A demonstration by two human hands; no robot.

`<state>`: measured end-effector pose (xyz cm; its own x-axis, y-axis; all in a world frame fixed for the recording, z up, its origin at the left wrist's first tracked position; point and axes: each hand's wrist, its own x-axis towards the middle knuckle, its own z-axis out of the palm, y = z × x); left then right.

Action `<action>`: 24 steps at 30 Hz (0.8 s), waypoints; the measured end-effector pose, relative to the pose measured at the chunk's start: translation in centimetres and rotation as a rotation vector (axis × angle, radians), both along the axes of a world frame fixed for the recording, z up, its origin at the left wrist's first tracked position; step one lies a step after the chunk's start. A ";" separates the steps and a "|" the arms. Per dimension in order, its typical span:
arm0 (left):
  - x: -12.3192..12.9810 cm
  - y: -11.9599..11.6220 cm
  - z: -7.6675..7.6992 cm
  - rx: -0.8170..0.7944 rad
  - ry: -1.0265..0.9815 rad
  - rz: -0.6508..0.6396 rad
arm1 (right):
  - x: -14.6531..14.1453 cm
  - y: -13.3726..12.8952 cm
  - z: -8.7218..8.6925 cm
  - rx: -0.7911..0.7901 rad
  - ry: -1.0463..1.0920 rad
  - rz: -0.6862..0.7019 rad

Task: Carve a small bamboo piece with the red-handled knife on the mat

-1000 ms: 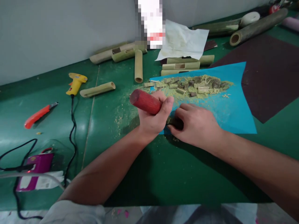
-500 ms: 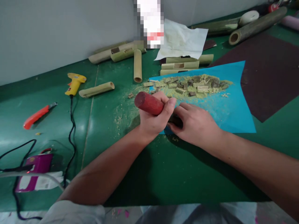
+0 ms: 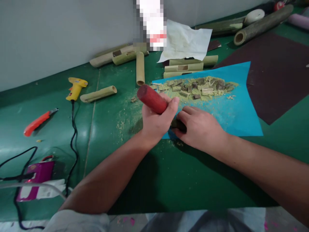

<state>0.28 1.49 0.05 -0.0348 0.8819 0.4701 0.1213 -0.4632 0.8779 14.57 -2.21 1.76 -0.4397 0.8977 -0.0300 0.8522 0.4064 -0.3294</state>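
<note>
My left hand [image 3: 156, 120] is closed round the thick red wooden handle [image 3: 152, 99] of a tool, its butt end pointing up and left. The tool's working end is hidden behind my fingers. Just to the right, my right hand [image 3: 200, 125] grips a dark greenish-brown bamboo piece [image 3: 179, 125], of which only a short stretch shows between the hands. Both hands are close together over the lower left part of a blue sheet [image 3: 241, 119]. Behind them, bamboo chips and sawdust [image 3: 205, 88] lie heaped on the sheet.
Cut bamboo tubes [image 3: 140, 69] lie along the wall. On the left of the green table [image 3: 96, 183] are a yellow glue gun [image 3: 76, 87], a red-handled cutter [image 3: 38, 122] and a purple box [image 3: 42, 170] with cables. A dark brown sheet [image 3: 277, 74] covers the right.
The butt of the red handle has risen slightly, so the tool stands a little steeper. My right hand keeps its grip on the bamboo piece. The whole view has shifted slightly.
</note>
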 end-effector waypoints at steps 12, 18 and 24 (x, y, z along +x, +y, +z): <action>0.3 0.4 -0.5 -0.010 -0.051 -0.005 | 0.0 0.1 -0.2 -0.034 0.008 0.010; 0.1 0.2 -0.2 0.009 0.000 -0.007 | -0.1 0.1 -0.3 -0.035 0.002 0.010; 0.1 0.4 -0.4 0.012 0.068 -0.030 | -0.1 0.3 0.1 -0.052 0.005 -0.002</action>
